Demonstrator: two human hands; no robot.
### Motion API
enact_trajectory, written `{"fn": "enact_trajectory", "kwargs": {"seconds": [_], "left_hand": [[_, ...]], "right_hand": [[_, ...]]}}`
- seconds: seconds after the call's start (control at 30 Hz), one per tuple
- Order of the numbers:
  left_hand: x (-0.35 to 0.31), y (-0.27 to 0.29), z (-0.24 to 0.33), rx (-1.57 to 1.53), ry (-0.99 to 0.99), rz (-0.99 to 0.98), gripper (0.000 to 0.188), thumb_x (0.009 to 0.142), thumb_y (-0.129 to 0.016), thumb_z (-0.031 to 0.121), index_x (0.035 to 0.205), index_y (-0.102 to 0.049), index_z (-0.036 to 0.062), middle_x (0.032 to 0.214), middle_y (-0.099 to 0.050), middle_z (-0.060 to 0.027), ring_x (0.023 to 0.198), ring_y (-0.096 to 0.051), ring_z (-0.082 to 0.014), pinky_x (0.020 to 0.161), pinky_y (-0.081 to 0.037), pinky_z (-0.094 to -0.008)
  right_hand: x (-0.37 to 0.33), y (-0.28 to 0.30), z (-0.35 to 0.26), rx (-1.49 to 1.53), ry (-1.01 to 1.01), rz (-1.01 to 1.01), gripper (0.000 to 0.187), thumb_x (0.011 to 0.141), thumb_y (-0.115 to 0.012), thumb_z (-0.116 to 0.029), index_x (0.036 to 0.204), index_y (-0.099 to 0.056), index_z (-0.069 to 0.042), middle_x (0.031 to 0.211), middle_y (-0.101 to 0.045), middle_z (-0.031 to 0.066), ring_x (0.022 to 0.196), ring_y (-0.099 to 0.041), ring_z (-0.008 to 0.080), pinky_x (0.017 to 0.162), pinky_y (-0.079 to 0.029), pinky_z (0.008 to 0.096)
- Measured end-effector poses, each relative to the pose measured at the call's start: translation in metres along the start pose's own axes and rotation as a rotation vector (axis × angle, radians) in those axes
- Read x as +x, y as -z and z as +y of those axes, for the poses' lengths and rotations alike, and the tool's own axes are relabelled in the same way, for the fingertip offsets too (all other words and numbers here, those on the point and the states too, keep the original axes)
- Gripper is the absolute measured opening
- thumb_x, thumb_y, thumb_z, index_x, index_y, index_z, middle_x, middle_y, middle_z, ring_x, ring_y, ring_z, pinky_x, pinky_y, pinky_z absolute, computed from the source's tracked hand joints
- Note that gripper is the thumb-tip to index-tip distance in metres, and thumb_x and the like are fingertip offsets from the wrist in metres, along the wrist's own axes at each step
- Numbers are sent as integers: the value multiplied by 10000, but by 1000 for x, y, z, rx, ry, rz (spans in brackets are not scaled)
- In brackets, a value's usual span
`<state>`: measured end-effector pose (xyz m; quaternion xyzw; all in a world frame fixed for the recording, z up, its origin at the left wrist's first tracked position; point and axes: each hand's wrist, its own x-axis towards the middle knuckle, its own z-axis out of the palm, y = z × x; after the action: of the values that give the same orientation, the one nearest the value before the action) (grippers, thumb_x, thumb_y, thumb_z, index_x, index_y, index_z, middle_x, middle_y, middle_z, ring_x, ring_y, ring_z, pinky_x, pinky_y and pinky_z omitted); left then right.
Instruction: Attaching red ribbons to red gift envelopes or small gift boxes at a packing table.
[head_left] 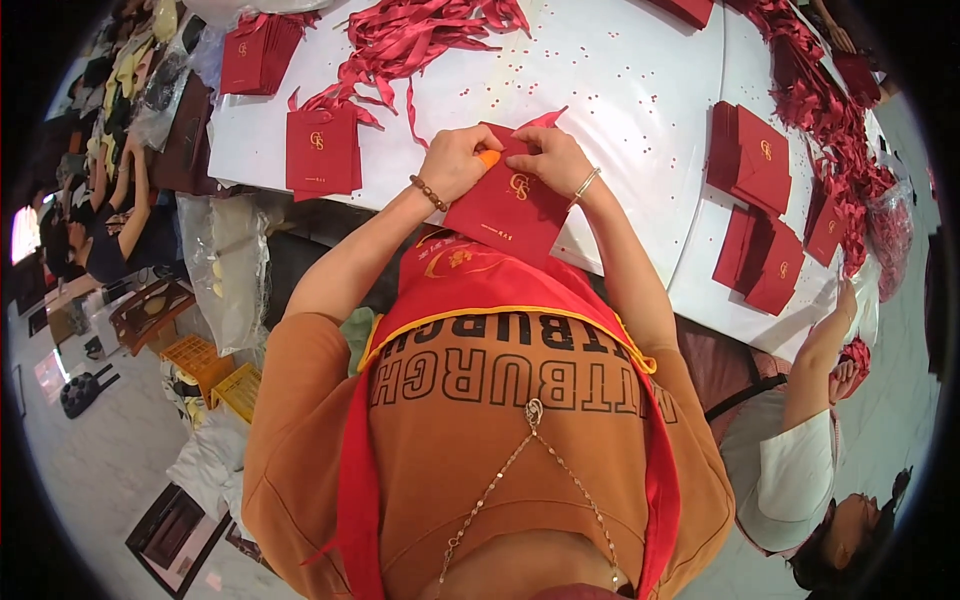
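Left hand (458, 165): I pinch red pouch (508, 212) near its top | right hand (552, 165): gripping its top too | pouch: at near edge of worktop (640, 200) | red ribbons (425, 45): piled beyond, leftward

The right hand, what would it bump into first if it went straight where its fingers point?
Probably the left hand, at its orange-covered fingertip, just across the red gift bag. Their exact heights are hard to tell.
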<state>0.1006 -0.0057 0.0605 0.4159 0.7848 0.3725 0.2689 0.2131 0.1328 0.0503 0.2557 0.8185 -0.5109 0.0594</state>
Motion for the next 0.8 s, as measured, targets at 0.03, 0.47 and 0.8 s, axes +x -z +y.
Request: {"fn": "enact_trajectory", "kwargs": {"seconds": [0.03, 0.47, 0.8], "left_hand": [[0, -1, 0, -26, -21, 26, 129, 713, -579, 74, 817, -630, 17, 737, -633, -144, 664, -619, -250, 599, -474, -322], [-1, -3, 5, 401, -271, 12, 85, 702, -541, 53, 769, -575, 16, 728, -606, -149, 691, -593, -306, 607, -465, -387], [8, 12, 25, 211, 55, -117, 177, 686, -633, 114, 820, -547, 35, 731, -616, -134, 693, -601, -271, 584, -445, -345]], "right_hand": [[2, -3, 4, 3, 18, 6, 445, 672, -688, -265, 1055, -595, -58, 870, -630, 123, 800, -600, 248, 712, -456, 335], [-5, -12, 0, -81, 143, 72, 306, 710, -641, -196, 1005, -604, -120, 851, -633, 125, 798, -603, 275, 696, -460, 371], [-13, -19, -3, 8, 229, 163, 251, 721, -607, -186, 958, -588, -104, 790, -632, 104, 761, -591, 312, 647, -459, 397]]}}
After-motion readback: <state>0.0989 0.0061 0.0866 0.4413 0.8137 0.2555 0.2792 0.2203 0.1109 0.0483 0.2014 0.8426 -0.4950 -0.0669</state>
